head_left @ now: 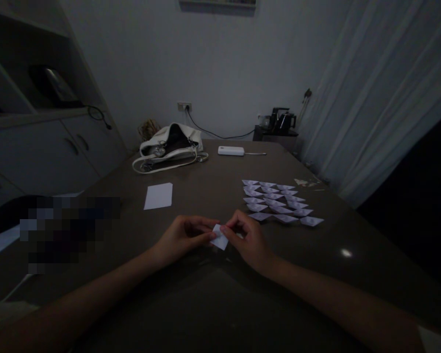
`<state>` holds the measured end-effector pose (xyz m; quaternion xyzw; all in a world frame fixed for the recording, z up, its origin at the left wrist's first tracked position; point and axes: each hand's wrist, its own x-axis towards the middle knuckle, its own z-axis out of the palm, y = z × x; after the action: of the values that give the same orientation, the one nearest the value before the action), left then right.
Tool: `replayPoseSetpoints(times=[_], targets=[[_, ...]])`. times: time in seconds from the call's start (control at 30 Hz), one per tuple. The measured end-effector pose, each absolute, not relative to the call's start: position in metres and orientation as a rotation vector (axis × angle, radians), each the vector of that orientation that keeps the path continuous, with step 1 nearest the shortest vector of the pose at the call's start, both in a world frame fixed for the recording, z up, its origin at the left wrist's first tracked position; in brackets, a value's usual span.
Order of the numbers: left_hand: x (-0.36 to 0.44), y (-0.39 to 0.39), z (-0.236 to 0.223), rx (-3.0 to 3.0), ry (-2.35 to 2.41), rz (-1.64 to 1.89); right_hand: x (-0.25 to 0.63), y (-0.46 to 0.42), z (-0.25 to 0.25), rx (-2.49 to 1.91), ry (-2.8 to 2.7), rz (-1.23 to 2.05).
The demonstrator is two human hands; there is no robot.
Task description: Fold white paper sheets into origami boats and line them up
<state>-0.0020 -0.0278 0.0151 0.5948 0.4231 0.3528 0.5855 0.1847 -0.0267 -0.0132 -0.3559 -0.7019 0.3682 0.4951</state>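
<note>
Both hands meet over the dark table (213,304) near its middle. My left hand (182,238) and my right hand (250,240) each pinch a small folded piece of white paper (219,239), holding it just above the tabletop. Fingers of both hands are curled onto the paper's edges. To the right, several folded white paper boats (279,202) lie in rows on the table. A flat white paper sheet (159,195) rests to the left, beyond my left hand.
A white handbag (169,147) lies at the table's far side, with a white power bank (231,150) and its cable beside it. A kettle (281,120) stands on a small stand behind. Cabinets (40,147) line the left, curtains (382,98) hang right.
</note>
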Motion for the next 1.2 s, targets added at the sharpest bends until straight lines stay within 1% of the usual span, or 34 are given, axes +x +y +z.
replayPoseSetpoints(times=[0.3,0.87,1.2], targets=[[-0.0025,-0.0277,0.0165,1.437,0.996,0.82,0.1839,-0.028,-0.0116,-0.804,-1.698,0.864],[0.002,-0.0298,0.014,1.403,0.935,0.79,0.1851,-0.0288,-0.011,-0.824,-1.77,0.737],[0.0015,-0.0284,0.0144,1.372,0.948,0.787,0.1834,-0.0287,-0.0102,-0.85,-1.766,0.774]])
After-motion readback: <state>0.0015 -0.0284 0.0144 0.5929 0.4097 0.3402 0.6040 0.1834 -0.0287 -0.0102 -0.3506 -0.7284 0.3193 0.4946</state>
